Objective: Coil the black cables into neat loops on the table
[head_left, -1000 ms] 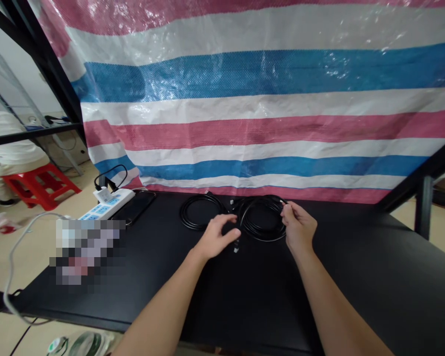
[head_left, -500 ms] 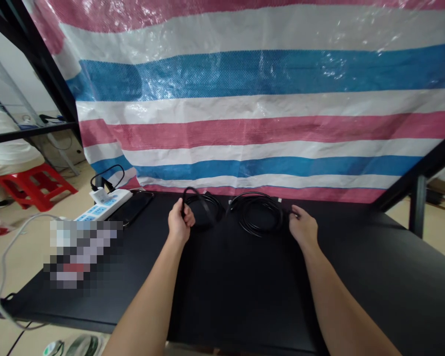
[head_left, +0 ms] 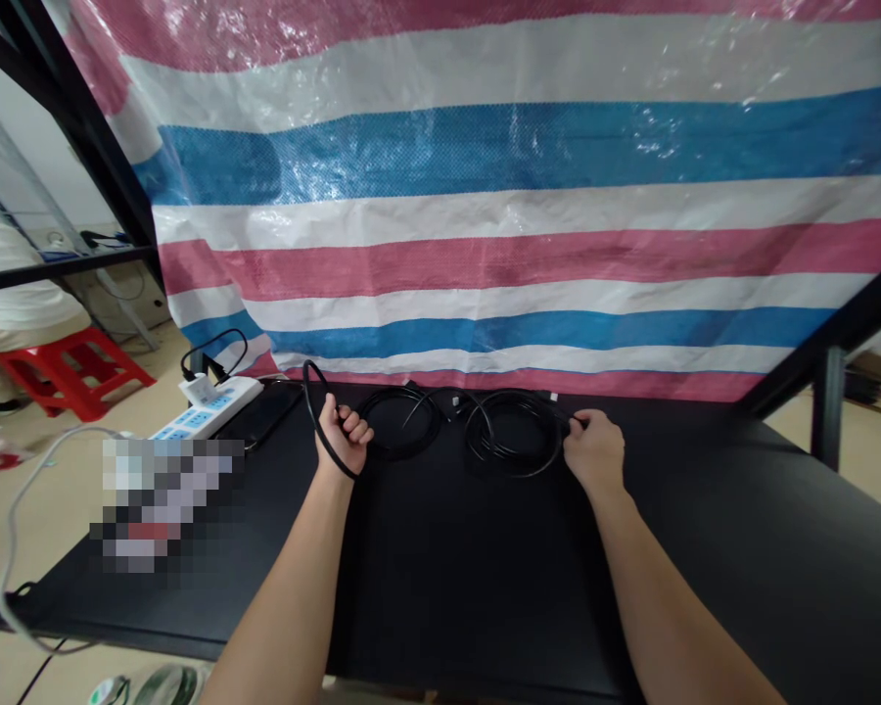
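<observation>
Two coils of black cable lie at the back of the black table [head_left: 485,587]. My left hand [head_left: 343,438] is closed round a loop of the left cable coil [head_left: 400,431] and lifts that loop up beside my wrist. My right hand [head_left: 594,452] is closed on the right edge of the right cable coil [head_left: 514,431], which rests flat on the table. The two coils touch or overlap in the middle, near a small plug end.
A white power strip [head_left: 209,406] with a plugged-in charger and a dark phone [head_left: 264,411] lie at the table's left back. A striped tarp [head_left: 485,196] hangs behind. A red stool [head_left: 73,367] and a seated person are at far left. A blurred patch covers part of the left side.
My left hand moved left from the middle, gripped the left coil and pulled a loop up and outward. My right hand stayed on the right coil's edge.
</observation>
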